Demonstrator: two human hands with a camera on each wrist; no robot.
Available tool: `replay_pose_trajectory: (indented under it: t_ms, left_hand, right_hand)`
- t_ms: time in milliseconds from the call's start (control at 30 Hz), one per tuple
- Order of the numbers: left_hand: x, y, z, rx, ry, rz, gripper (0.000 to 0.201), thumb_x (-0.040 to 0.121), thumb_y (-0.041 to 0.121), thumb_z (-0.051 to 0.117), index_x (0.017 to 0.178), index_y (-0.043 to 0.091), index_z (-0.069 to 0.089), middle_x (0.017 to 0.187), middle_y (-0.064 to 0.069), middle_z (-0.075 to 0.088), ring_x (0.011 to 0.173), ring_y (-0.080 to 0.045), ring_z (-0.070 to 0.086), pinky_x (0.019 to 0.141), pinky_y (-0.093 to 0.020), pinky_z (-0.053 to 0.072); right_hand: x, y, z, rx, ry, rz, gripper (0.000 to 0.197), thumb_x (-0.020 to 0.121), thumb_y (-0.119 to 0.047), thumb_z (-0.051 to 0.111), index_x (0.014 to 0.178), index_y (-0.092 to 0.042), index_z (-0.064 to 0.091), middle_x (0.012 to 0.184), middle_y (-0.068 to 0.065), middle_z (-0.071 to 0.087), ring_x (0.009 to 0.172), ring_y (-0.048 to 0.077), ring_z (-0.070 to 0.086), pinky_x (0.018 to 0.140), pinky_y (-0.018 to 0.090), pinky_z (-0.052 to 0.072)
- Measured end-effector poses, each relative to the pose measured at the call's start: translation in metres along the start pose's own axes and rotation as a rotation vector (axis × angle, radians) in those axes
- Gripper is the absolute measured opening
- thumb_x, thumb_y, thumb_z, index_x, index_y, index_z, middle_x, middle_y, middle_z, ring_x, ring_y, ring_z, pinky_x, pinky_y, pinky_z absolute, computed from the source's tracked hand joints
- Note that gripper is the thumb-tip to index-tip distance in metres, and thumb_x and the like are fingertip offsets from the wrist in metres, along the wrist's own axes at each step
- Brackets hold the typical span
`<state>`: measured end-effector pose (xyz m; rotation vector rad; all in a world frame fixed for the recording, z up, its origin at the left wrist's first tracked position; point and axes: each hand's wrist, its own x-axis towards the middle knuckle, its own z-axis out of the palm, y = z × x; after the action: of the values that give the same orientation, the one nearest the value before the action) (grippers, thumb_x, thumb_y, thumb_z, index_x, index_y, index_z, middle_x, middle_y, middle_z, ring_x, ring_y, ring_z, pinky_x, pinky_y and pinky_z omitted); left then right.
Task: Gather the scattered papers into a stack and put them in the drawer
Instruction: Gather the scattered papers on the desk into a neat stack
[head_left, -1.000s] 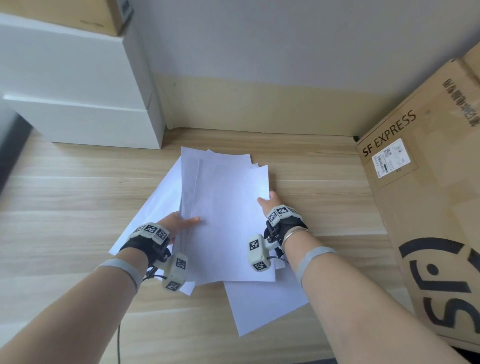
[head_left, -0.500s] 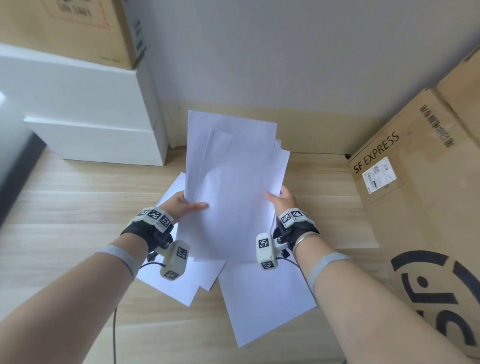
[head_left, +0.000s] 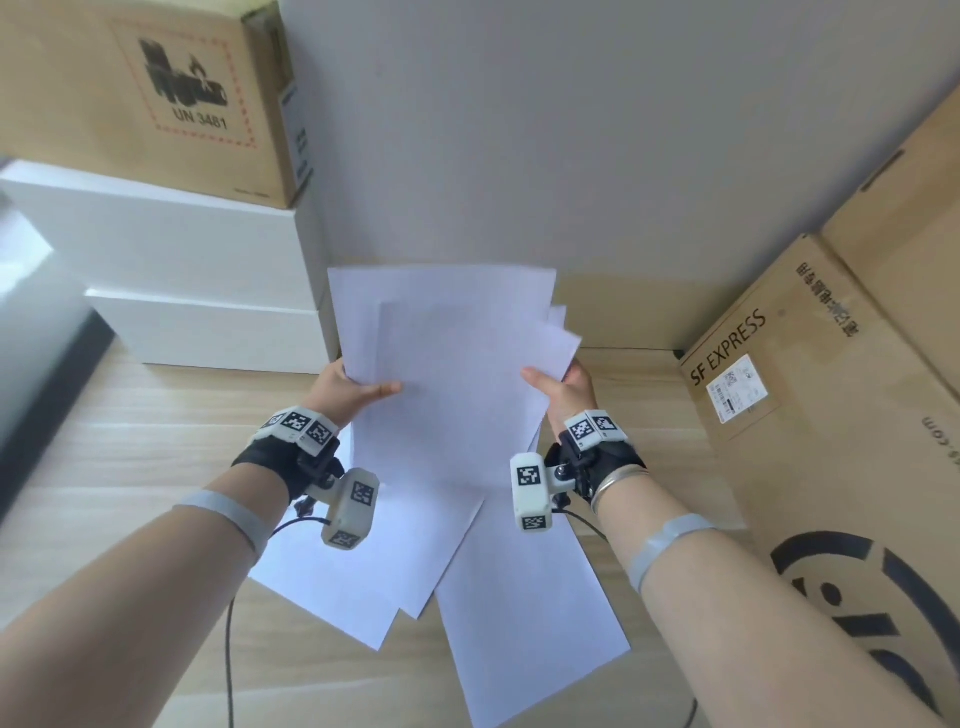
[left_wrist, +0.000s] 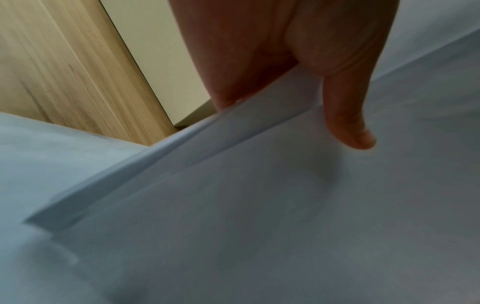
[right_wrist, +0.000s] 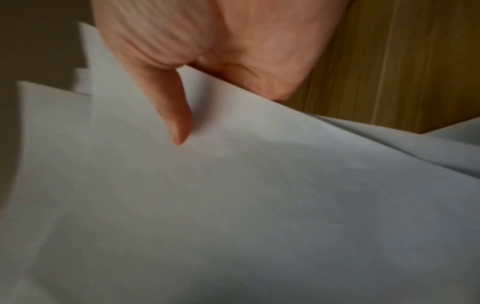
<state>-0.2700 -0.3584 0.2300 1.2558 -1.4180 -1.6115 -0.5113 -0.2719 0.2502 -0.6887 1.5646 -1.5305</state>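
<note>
A: Big stuff 1st?

B: Wood floor (head_left: 156, 467), grey wall at the far side. Cardboard box (head_left: 831, 415) w/ shipping label on the right. White drawer unit (head_left: 208, 291) far left, another box (head_left: 140, 93) on top of it. Both drawer fronts look closed, so the drawer likely needs opening later.

A: And the papers?

B: 2 groups. Held sheets (head_left: 452, 374) are up off the floor in the middle, tilted toward the wall, edges fanned & uneven. Probably raised so they can be tapped square. About 3 loose sheets (head_left: 519, 597) lie flat on the floor, near side, partly under the held ones.

A: Hands?

B: Left hand (head_left: 348, 387) pinches the left edge, thumb on the front, fingers behind. Right hand (head_left: 563, 382) does the same on the right edge. Wrist views show each thumb pressed on the top sheet. 1 hand per side keeps the floppy bundle from sagging.

A: Progress?

B: Partway, I'd say. Stack isn't squared, floor sheets not gathered, nothing in the drawer yet.
</note>
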Motion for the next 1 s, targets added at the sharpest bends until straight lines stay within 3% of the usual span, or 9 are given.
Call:
replay_pose_trajectory:
  t_ms: [133, 267, 400, 500, 567, 700, 800, 867, 1000]
  left_hand:
    - [-0.006, 0.005, -0.002, -0.058, -0.014, -0.003, 0.047, 0.050, 0.014, 0.089, 0.088, 0.024, 0.063, 0.070, 0.016, 0.074, 0.087, -0.021, 0.064, 0.101, -0.048, 0.046]
    - [-0.009, 0.002, 0.002, -0.150, -0.017, 0.003, 0.092, 0.013, 0.051, 0.090, 0.095, 0.022, 0.062, 0.098, -0.003, 0.069, 0.101, -0.029, 0.063, 0.095, -0.042, 0.049]
    - [-0.011, 0.008, 0.006, -0.171, 0.015, 0.030, 0.083, 0.019, 0.039, 0.092, 0.094, 0.020, 0.062, 0.098, -0.004, 0.068, 0.095, -0.026, 0.064, 0.089, -0.039, 0.051]
    - [-0.011, 0.012, 0.001, -0.178, 0.021, 0.047, 0.065, 0.032, 0.025, 0.083, 0.092, 0.018, 0.062, 0.091, 0.001, 0.069, 0.087, -0.020, 0.065, 0.083, -0.034, 0.052]
    - [-0.012, 0.010, -0.002, -0.183, -0.005, 0.056, 0.068, 0.030, 0.025, 0.085, 0.094, 0.017, 0.062, 0.090, 0.000, 0.070, 0.084, -0.015, 0.067, 0.082, -0.032, 0.054]
    - [-0.011, -0.011, -0.006, -0.118, -0.004, -0.044, 0.064, 0.028, 0.026, 0.091, 0.086, 0.018, 0.064, 0.081, 0.005, 0.075, 0.091, -0.020, 0.068, 0.090, -0.038, 0.054]
    - [-0.014, -0.021, -0.001, -0.022, 0.045, -0.122, 0.047, 0.057, 0.009, 0.082, 0.100, 0.011, 0.062, 0.111, -0.017, 0.065, 0.114, -0.032, 0.059, 0.106, -0.049, 0.041]
    - [-0.014, -0.026, 0.005, 0.005, 0.095, -0.136, 0.053, 0.068, 0.006, 0.077, 0.117, 0.002, 0.058, 0.120, -0.020, 0.062, 0.115, -0.031, 0.057, 0.106, -0.045, 0.041]
    - [-0.006, -0.023, 0.014, 0.119, 0.174, -0.150, 0.032, 0.086, 0.013, 0.065, 0.116, 0.007, 0.056, 0.106, -0.007, 0.059, 0.100, -0.021, 0.052, 0.077, -0.018, 0.040]
  right_hand:
    - [-0.007, 0.004, 0.009, -0.046, -0.055, 0.001, 0.033, 0.076, 0.015, 0.064, 0.079, -0.018, 0.062, 0.060, -0.016, 0.071, 0.056, -0.005, 0.065, 0.060, 0.014, 0.054]
    - [-0.013, 0.007, 0.017, -0.124, -0.069, 0.027, 0.026, 0.074, 0.012, 0.069, 0.090, -0.007, 0.061, 0.073, -0.006, 0.064, 0.052, -0.007, 0.063, 0.056, 0.009, 0.051]
    - [-0.010, 0.009, 0.024, -0.153, -0.032, 0.035, 0.027, 0.072, 0.008, 0.073, 0.074, -0.016, 0.060, 0.074, -0.003, 0.063, 0.054, -0.002, 0.062, 0.066, 0.024, 0.051]
    - [-0.009, 0.002, 0.021, -0.123, -0.053, 0.043, 0.030, 0.072, 0.010, 0.072, 0.074, -0.018, 0.059, 0.076, -0.003, 0.063, 0.050, -0.009, 0.061, 0.057, 0.013, 0.052]
    - [-0.009, 0.006, 0.018, -0.141, -0.102, 0.109, 0.029, 0.067, 0.004, 0.078, 0.080, -0.015, 0.061, 0.082, 0.000, 0.065, 0.064, -0.002, 0.067, 0.068, 0.017, 0.055]
    - [-0.006, 0.031, 0.015, -0.384, -0.141, 0.275, 0.108, 0.024, -0.045, 0.092, 0.119, -0.012, 0.054, 0.117, 0.002, 0.064, 0.108, 0.021, 0.062, 0.096, 0.039, 0.050]
    - [-0.015, 0.032, 0.022, -0.467, -0.195, 0.319, 0.058, 0.061, -0.022, 0.085, 0.112, -0.014, 0.058, 0.113, 0.002, 0.065, 0.110, 0.024, 0.061, 0.097, 0.042, 0.049]
    - [-0.017, 0.040, 0.025, -0.525, -0.204, 0.334, 0.047, 0.073, -0.017, 0.078, 0.116, -0.012, 0.059, 0.109, 0.004, 0.064, 0.106, 0.024, 0.061, 0.096, 0.041, 0.050]
    - [-0.011, 0.049, 0.033, -0.537, -0.083, 0.289, 0.040, 0.082, -0.023, 0.069, 0.115, -0.003, 0.060, 0.113, 0.012, 0.066, 0.106, 0.028, 0.063, 0.079, 0.024, 0.042]
